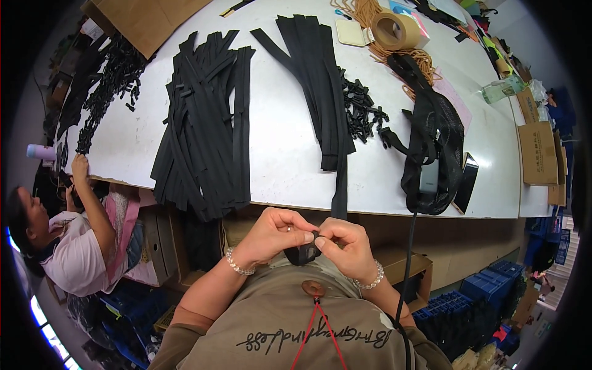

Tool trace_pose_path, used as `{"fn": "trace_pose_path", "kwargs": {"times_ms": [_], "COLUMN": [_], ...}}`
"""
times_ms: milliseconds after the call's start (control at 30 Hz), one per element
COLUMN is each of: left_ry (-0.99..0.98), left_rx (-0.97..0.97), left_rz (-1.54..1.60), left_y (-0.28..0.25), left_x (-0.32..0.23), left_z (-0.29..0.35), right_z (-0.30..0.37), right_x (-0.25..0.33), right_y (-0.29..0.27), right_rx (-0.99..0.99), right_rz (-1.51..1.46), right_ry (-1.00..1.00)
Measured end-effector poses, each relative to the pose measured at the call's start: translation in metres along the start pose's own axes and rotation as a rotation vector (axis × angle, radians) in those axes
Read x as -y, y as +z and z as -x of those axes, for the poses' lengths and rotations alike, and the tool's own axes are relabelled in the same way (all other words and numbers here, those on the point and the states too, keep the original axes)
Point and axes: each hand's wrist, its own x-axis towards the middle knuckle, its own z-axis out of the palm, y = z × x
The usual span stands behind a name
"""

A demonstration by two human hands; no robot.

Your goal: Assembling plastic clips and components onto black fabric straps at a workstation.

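Note:
Just off the table's near edge, my left hand [277, 236] and my right hand [347, 245] meet in front of my chest. Both are closed in a pinch on a black webbing strap [301, 254], part of which hangs in a loop below the fingers. A small dark piece sits between the fingertips; its shape is mostly hidden. Beyond my hands lies a bundle of long black straps [313, 92], one strap reaching down to the table edge. Small black plastic buckles [362, 110] are heaped beside that bundle.
A larger strap pile [203, 123] lies left on the white table [277, 176]. To the right are a black mesh bag [441, 123] with a cable, a phone [467, 179] and a tape roll [394, 31]. A co-worker [80, 246] handles black pieces at far left. Blue crates [493, 280] stand lower right.

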Motion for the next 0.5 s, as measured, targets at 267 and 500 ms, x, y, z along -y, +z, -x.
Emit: {"fn": "trace_pose_path", "kwargs": {"times_ms": [267, 500], "left_ry": [0.036, 0.149], "left_rx": [-0.12, -0.181], "left_rz": [-0.187, -0.106], "left_y": [0.012, 0.014], "left_x": [-0.004, 0.006], "left_z": [0.01, 0.008], "right_z": [0.006, 0.005], "right_x": [-0.011, -0.005], "right_y": [0.012, 0.007], "right_rx": [-0.282, -0.221], "right_rz": [-0.108, -0.052], "right_ry": [-0.052, -0.034]}}
